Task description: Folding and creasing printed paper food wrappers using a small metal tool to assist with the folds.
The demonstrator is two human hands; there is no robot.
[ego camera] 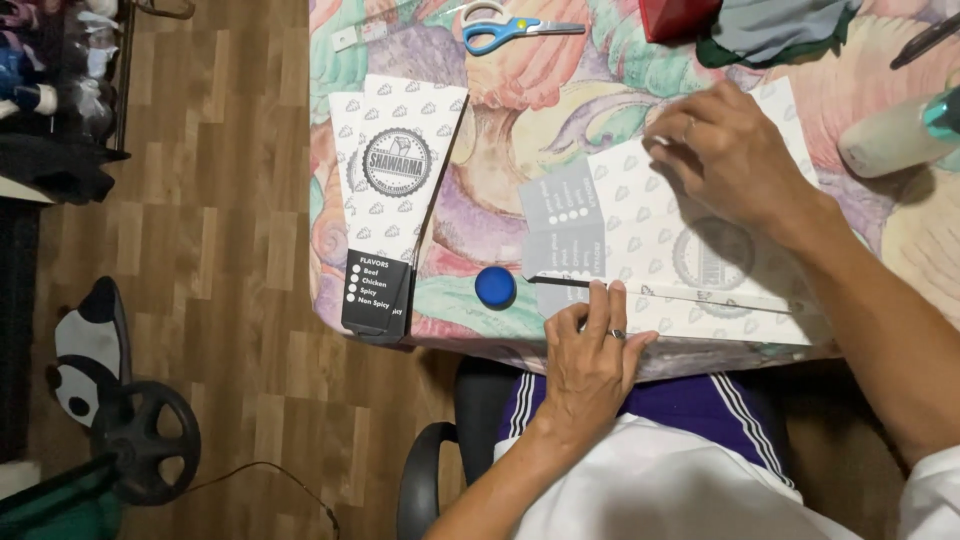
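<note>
A flat white printed cardboard sheet (650, 230) with grey and black panels lies on the table near its front edge. My left hand (590, 360) presses fingertips down on the sheet's near folded flap. My right hand (725, 155) rests palm down on the sheet's far side, fingers curled on the card. Neither hand lifts anything.
A stack of folded printed sleeves (395, 190) lies at the table's left corner. A blue round cap (495, 286) sits between stack and sheet. Blue-handled scissors (510, 28), a red box (675, 15), green cloth (775, 25) and a white bottle (890, 140) lie farther back on the patterned tablecloth (530, 110).
</note>
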